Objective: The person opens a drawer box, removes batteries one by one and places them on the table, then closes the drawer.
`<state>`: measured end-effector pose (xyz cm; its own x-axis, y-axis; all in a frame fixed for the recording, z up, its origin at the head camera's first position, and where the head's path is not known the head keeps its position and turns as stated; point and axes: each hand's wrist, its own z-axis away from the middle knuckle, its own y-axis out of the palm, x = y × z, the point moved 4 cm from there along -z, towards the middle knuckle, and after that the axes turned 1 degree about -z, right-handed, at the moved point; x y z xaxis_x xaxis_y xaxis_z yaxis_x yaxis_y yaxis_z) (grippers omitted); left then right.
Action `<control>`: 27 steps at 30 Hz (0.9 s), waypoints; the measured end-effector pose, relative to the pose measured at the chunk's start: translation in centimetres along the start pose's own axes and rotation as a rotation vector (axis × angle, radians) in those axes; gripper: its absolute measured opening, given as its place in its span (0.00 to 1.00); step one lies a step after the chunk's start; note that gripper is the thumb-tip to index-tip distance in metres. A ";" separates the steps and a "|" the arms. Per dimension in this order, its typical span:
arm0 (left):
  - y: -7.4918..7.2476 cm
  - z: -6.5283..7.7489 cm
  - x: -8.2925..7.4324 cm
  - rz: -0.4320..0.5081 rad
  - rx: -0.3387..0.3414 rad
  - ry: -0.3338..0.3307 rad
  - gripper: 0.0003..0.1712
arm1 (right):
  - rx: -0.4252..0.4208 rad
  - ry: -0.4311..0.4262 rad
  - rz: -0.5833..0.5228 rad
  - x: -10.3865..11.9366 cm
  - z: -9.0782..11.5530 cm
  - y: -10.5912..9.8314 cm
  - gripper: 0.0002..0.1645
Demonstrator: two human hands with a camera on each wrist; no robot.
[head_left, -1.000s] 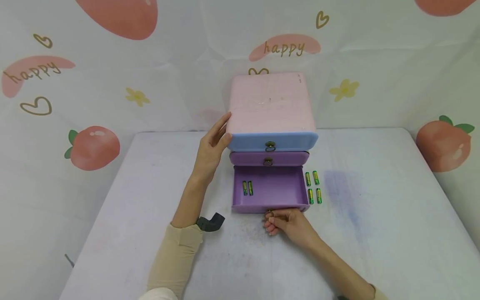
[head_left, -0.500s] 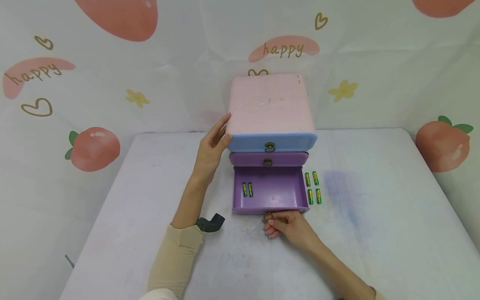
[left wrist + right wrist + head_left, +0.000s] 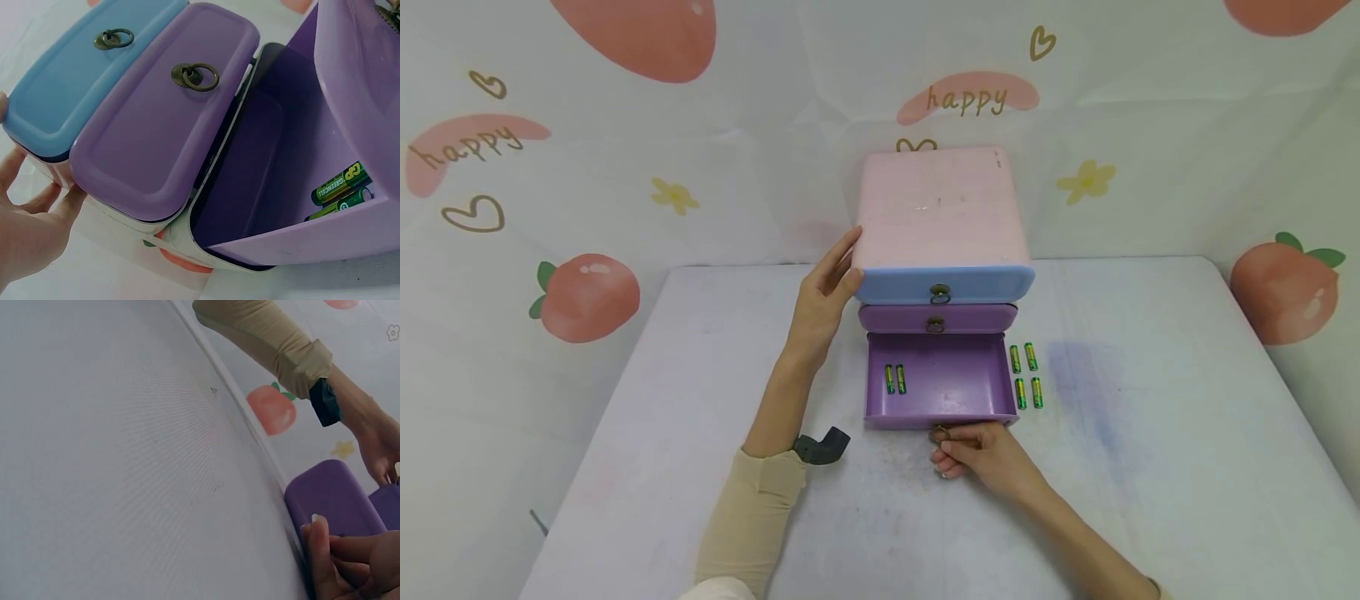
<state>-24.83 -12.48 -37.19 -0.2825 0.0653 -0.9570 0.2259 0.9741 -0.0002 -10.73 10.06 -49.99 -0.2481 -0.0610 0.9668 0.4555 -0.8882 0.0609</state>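
Note:
A small chest of drawers [image 3: 940, 208] has a pink top, a blue upper drawer [image 3: 895, 286] and a purple middle drawer [image 3: 895, 318], both pushed in. Its purple bottom drawer [image 3: 958, 379] is pulled out, with two green batteries [image 3: 895, 379] lying in its left part. My left hand [image 3: 820, 304] rests against the chest's left side, thumb at the blue drawer's corner. At the bottom drawer's front, my right hand [image 3: 988, 458] pinches the brass ring pull [image 3: 938, 433] between thumb and index finger. In the right wrist view, the fingers [image 3: 320, 550] overlap the purple drawer front [image 3: 331, 494].
Several green batteries [image 3: 1026, 375] stand in two rows on the white table [image 3: 1150, 467], just right of the open drawer. Behind the chest hangs a white cloth [image 3: 820, 108] printed with fruit, hearts and flowers. A dark strap mount [image 3: 823, 446] sits on the left wrist.
The right hand's fingers have shifted very slightly to the right at the ring pull. The left hand, the chest and the batteries stay as they were.

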 end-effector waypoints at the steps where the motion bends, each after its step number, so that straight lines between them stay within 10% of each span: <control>1: 0.0 0.0 0.0 0.003 -0.001 -0.001 0.31 | -0.003 0.006 0.003 0.0 0.1 -0.1 0.18; 27: 0.0 0.0 0.0 0.002 0.004 0.007 0.35 | 0.143 -0.046 0.004 0.9 1.7 -0.8 0.22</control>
<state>-24.83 -12.44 -37.22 -0.2886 0.0688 -0.9550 0.2304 0.9731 0.0004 -9.94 11.51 -48.72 -0.2079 -0.0403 0.9773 0.5744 -0.8138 0.0886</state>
